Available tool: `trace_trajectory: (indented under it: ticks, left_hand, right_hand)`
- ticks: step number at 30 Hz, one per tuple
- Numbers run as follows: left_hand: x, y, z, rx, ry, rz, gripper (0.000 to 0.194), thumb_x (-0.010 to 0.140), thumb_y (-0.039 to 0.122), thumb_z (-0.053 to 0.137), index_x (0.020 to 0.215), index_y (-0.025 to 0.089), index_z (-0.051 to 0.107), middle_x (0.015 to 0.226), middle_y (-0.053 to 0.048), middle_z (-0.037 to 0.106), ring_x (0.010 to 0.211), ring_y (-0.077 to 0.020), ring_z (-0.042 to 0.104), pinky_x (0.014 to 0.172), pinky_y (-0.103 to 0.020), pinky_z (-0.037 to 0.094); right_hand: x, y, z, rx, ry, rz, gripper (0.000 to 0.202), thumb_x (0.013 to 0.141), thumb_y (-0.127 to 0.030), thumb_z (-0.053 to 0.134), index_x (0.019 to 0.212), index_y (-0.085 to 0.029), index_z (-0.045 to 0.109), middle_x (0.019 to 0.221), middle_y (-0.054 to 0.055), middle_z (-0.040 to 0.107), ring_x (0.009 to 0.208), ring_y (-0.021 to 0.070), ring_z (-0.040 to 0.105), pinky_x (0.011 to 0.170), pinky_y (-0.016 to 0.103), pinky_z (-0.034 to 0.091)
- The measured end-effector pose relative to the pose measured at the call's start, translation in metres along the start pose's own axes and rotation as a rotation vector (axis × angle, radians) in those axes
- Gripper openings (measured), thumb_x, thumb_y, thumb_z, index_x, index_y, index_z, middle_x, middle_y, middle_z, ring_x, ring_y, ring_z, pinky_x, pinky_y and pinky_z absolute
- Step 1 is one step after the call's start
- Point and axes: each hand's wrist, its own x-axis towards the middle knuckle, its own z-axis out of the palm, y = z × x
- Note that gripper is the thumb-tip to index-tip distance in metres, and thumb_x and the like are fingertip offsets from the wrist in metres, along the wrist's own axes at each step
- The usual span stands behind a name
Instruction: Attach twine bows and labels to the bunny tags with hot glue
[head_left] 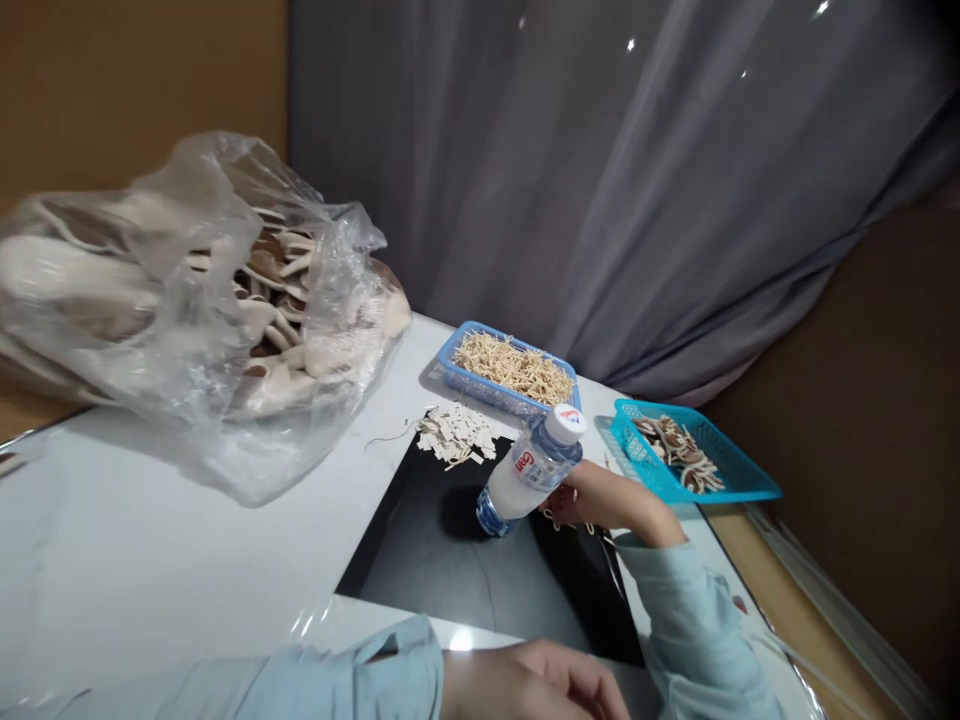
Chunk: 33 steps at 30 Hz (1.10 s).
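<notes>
The right hand (589,497), partly behind a white-capped clear plastic bottle (529,472), is at small cream loops (556,524) over a black rectangular sheet (442,560); its grip is hidden. The left hand (529,685) curls nearby, contents unclear.

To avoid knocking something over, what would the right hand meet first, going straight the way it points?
Probably the bottle, which partly hides the right hand; depth is unclear, so the hand might pass behind it.
</notes>
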Motion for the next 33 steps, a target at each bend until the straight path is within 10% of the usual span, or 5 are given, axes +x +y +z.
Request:
trace_trajectory:
  ticks: [7, 14, 33]
  left_hand:
    - [-0.008, 0.023, 0.013, -0.026, 0.200, 0.047, 0.035, 0.047, 0.027, 0.082, 0.069, 0.016, 0.057, 0.065, 0.001, 0.061, 0.049, -0.0057, 0.050, 0.043, -0.016, 0.033]
    - [-0.002, 0.016, 0.009, 0.168, 0.615, 0.433, 0.040, 0.073, 0.052, 0.069, 0.081, 0.020, 0.046, 0.089, -0.005, 0.062, 0.076, -0.0174, 0.065, 0.054, -0.026, 0.055]
    - [0.000, 0.015, 0.009, 0.083, 0.633, 0.502, 0.050, 0.069, 0.059, 0.073, 0.084, 0.019, 0.046, 0.097, -0.007, 0.061, 0.084, -0.0207, 0.069, 0.064, -0.030, 0.059]
  right_hand:
    - [-0.010, -0.006, -0.021, 0.093, -0.127, 0.057, 0.007, 0.074, -0.013, 0.065, 0.078, -0.017, 0.070, 0.064, -0.001, 0.066, 0.058, 0.0127, 0.060, 0.056, 0.023, 0.046]
    - [-0.069, -0.044, -0.062, 0.243, 0.301, -0.049, 0.017, 0.082, -0.034, 0.068, 0.081, -0.017, 0.068, 0.082, 0.002, 0.067, 0.073, 0.0132, 0.055, 0.068, 0.026, 0.043]
    - [-0.061, -0.064, -0.040, 0.329, -0.057, 0.002, 0.026, 0.077, -0.041, 0.073, 0.079, -0.015, 0.070, 0.072, 0.002, 0.070, 0.064, 0.0115, 0.061, 0.057, 0.021, 0.045]
